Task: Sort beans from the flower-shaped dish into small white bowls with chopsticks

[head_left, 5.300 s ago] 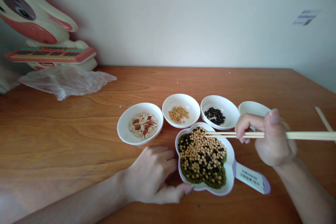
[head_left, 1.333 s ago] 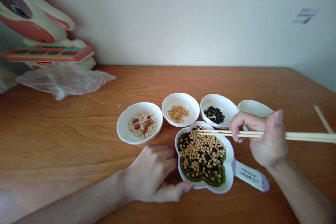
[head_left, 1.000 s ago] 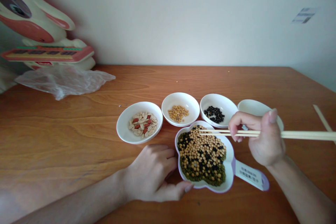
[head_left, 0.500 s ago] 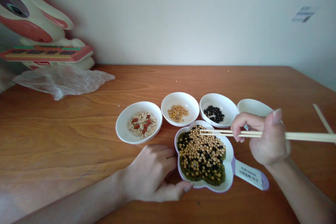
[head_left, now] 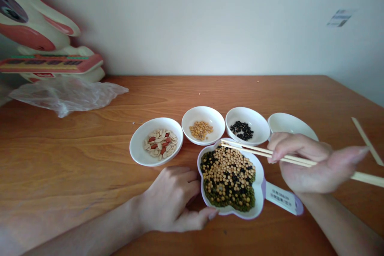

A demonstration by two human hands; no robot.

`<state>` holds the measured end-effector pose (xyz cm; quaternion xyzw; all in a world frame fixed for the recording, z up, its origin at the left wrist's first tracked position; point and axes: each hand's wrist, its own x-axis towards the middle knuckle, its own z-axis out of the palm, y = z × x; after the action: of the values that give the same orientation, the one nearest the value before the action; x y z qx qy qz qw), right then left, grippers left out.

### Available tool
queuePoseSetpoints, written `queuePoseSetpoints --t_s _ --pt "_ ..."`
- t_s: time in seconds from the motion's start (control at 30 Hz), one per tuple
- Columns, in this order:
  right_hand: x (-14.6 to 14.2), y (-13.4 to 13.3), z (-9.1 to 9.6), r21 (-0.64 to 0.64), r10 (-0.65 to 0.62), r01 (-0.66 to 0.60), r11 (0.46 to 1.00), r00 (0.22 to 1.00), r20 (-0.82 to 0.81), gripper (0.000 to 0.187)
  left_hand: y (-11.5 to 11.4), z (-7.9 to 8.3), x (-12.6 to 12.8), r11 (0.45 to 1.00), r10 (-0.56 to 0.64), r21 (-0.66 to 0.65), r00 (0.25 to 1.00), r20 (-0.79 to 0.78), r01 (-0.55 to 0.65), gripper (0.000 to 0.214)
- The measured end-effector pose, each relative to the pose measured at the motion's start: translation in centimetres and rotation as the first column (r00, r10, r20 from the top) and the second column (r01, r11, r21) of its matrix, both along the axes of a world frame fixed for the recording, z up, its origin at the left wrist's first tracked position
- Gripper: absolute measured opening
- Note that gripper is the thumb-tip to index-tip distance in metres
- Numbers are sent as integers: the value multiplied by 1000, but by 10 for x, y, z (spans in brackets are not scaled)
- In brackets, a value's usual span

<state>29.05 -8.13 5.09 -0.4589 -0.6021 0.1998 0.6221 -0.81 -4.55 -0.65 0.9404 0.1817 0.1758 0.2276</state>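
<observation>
Two slim pale wooden chopsticks (head_left: pixel 300 160) gripped in the right hand (head_left: pixel 309 177), slanting down to the right past the palm, with thumb stretched out toward the right. Tips at the far edge of a shallow white flower-shaped dish with a lilac rim (head_left: pixel 258 168), over small round tan beans (head_left: pixel 231 162); contact, or any bean pinched between the tips, too small to make out. Also inside the dish, small black beans (head_left: pixel 236 177) mixed among the tan, and tiny green beans (head_left: pixel 247 205) mostly toward the near side. On the right of the dish, a short handle with a white printed label (head_left: pixel 282 198).

Left hand (head_left: pixel 172 204) at the left of the dish, loosely curled, thumb apart from fingers and reaching the near rim; impossible to tell whether gripping or merely resting.

Beyond the dish, on a brown wood-grain surface (head_left: pixel 75 140), a row of round white bowls: first bowl (head_left: pixel 138 144) with cream and reddish-brown nuts (head_left: pixel 159 144), second bowl (head_left: pixel 214 118) with yellow grains (head_left: pixel 201 130), third bowl (head_left: pixel 259 128) with glossy black beans (head_left: pixel 241 130), fourth bowl (head_left: pixel 289 123) partly hidden behind the right hand. Farther right, a single pale wooden stick (head_left: pixel 367 142). Back left, a cream-and-pink animal toy with a keyboard (head_left: pixel 33 38), behind a crumpled clear plastic bag (head_left: pixel 72 96).
</observation>
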Motion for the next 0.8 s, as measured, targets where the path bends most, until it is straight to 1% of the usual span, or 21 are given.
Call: queuePoseSetpoints --t_s 0.1,0.3,0.37,0.5,0.67,0.8 --pt "-6 2 -1 45 -2 3 999 1000 -24 91 0 1 0 1000 -3 -4 1000 7 3 46" --pt "-13 5 -7 69 2 1 998 999 -47 77 0 3 1 1000 -8 -10 1000 15 8 48" --pt "-11 5 -12 75 21 -21 997 1000 4 75 0 3 1 1000 -10 -14 1000 17 11 48" --pt "-6 5 -19 96 33 -51 994 984 178 73 0 4 1 1000 0 -28 999 33 1 46" --pt "-9 4 -15 199 46 -112 974 949 311 64 0 4 1 1000 -8 -20 999 40 9 44" --pt "-10 2 -10 209 52 -136 969 930 363 64 0 4 1 1000 -4 -30 999 34 5 46"
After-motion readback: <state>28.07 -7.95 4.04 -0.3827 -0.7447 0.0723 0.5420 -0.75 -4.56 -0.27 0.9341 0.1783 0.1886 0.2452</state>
